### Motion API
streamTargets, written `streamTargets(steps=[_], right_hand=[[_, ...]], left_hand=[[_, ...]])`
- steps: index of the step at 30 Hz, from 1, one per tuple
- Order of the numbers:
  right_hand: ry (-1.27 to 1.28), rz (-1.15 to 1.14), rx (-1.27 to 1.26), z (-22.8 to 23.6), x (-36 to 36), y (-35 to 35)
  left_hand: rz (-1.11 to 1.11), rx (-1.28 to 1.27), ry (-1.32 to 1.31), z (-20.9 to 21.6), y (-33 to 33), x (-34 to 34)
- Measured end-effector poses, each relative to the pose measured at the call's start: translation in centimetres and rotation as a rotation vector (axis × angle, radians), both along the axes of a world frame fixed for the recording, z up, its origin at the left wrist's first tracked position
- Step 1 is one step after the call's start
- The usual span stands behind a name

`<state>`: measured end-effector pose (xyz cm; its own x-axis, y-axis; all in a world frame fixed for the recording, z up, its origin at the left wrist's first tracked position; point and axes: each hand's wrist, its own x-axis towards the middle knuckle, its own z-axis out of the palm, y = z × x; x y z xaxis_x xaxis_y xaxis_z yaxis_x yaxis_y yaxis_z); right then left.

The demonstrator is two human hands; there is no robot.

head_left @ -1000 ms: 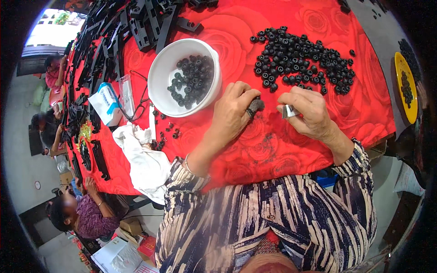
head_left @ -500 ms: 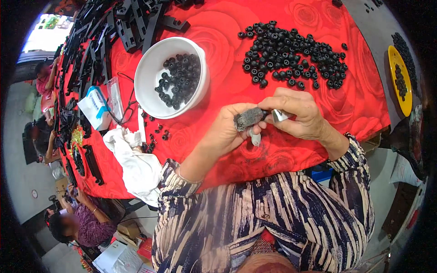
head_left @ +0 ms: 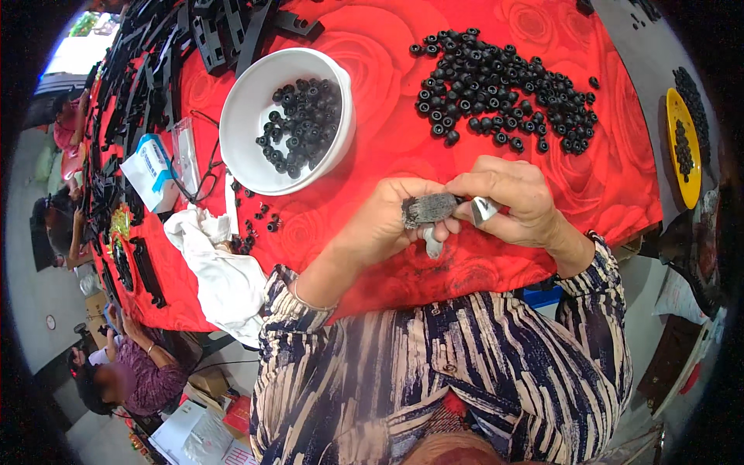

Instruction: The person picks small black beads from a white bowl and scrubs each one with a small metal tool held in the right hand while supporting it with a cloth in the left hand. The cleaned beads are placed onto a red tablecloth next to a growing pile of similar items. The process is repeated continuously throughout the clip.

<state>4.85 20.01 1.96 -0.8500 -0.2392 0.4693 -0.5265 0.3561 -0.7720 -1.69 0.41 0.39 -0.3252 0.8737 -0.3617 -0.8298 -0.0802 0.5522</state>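
My left hand (head_left: 387, 217) is closed in a pinch at the middle of the near table edge. A dark grey, worn, rough-surfaced cover (head_left: 428, 209) lies along its thumb side, and a whitish finger cover (head_left: 432, 244) hangs below. Between my hands sits a small black part (head_left: 458, 200), mostly hidden by fingers. My right hand (head_left: 515, 201) is closed round a short, shiny metal blade (head_left: 485, 210), held against that part. Beyond my hands lies a pile of small round black parts (head_left: 504, 93) with holes. More black parts (head_left: 298, 128) lie in a white bowl (head_left: 232, 147).
The red rose-patterned cloth (head_left: 372, 46) covers the table. To the left lie a white cloth (head_left: 221, 283), glasses (head_left: 203, 190), a blue-and-white packet (head_left: 153, 172) and long black pieces (head_left: 155, 85). A yellow plate (head_left: 672, 147) stands far right. Other people sit at left.
The view has shifted slightly, moving the bowl and cloth leftward in the picture. The metal blade has turned and moved a little to the right against the small black part; both hands keep their grip.
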Motion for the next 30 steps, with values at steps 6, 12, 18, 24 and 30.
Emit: streamTargets(steps=[6,12,18,24,30], right_hand=[[0.02,0.024,0.018,0.6,0.0,0.1],[0.253,-0.117,0.134,-0.3,0.2,-0.2],[0.27,-0.141,0.128,-0.2,0.2,0.0],[-0.051,-0.151,0.02,1.1,0.2,0.3],[-0.144,-0.16,0.0,0.9,0.1,0.5]], left_hand=[[-0.011,0.072,0.048,0.0,-0.2,0.1],[0.143,0.053,0.188,-0.1,0.1,1.5],[0.288,0.041,0.253,0.5,0.6,2.2],[0.305,-0.057,0.464,1.3,0.4,1.8],[0.306,-0.065,0.566,1.3,0.3,1.7]])
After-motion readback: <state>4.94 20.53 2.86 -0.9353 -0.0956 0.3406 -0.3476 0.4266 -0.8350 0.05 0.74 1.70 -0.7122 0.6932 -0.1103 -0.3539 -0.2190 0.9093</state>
